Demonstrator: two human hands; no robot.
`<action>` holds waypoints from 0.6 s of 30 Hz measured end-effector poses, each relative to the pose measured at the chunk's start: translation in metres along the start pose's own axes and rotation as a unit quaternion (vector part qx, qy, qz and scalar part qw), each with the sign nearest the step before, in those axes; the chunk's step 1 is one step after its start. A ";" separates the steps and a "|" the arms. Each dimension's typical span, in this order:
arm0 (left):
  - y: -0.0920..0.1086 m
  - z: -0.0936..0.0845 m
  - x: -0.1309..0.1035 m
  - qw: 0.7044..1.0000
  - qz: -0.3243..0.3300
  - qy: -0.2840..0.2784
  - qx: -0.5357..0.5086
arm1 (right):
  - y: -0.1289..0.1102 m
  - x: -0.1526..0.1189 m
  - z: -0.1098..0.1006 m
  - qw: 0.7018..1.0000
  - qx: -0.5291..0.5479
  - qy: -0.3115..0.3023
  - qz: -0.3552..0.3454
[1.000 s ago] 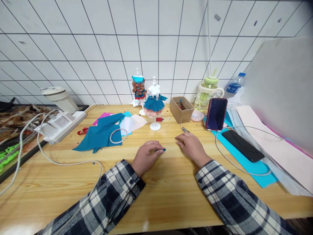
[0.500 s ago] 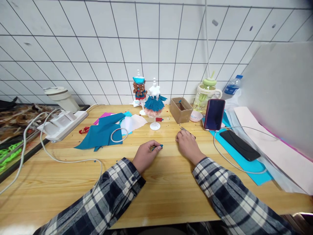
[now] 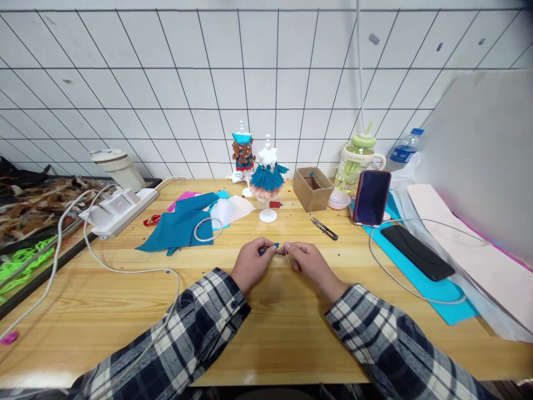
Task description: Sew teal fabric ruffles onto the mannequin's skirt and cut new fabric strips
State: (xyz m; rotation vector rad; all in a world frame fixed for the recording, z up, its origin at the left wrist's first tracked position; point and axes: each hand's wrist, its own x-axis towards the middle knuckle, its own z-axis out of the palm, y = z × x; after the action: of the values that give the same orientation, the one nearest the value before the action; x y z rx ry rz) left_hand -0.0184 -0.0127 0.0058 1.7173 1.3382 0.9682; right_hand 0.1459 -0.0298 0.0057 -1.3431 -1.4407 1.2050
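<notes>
The white tiled wall (image 3: pixel 175 89) rises behind the blue-skirted dress form (image 3: pixel 267 178). The pale wooden table (image 3: pixel 275 339) runs under the form and on toward the person, looking flat and smooth. Left of the form lies a loose blue sheet (image 3: pixel 181 222); right of it stands a brown box (image 3: pixel 313 196). In front of the form are both hands: the left hand (image 3: pixel 253 261) has thumb and fingers pinched on a small blue scrap (image 3: pixel 277 244), and the right hand (image 3: pixel 311 264), just beside it, pinches a thin pale sliver (image 3: pixel 287 256), too fine to identify. The scrap, also in front of the form, should be light, soft and easily creased, best held by its edge; the sliver is probably nearly weightless and easily dropped, so a fingertip grip would suit it
</notes>
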 end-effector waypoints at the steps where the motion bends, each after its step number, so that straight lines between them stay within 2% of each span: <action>1: 0.000 0.000 0.000 1.000 0.002 0.001 0.002 | 0.001 0.000 0.001 1.000 0.001 -0.001 0.002; 7: -0.001 0.000 0.000 1.000 0.009 -0.012 0.019 | 0.006 0.002 0.003 0.999 -0.035 0.017 0.019; 18: 0.004 0.000 -0.003 0.999 0.008 -0.017 0.042 | 0.009 0.003 0.006 0.991 -0.125 0.045 0.001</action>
State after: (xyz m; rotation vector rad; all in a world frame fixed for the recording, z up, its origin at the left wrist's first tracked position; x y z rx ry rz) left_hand -0.0178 -0.0165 0.0089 1.8014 1.3620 0.8994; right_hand 0.1413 -0.0274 -0.0048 -1.5463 -1.5648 0.9742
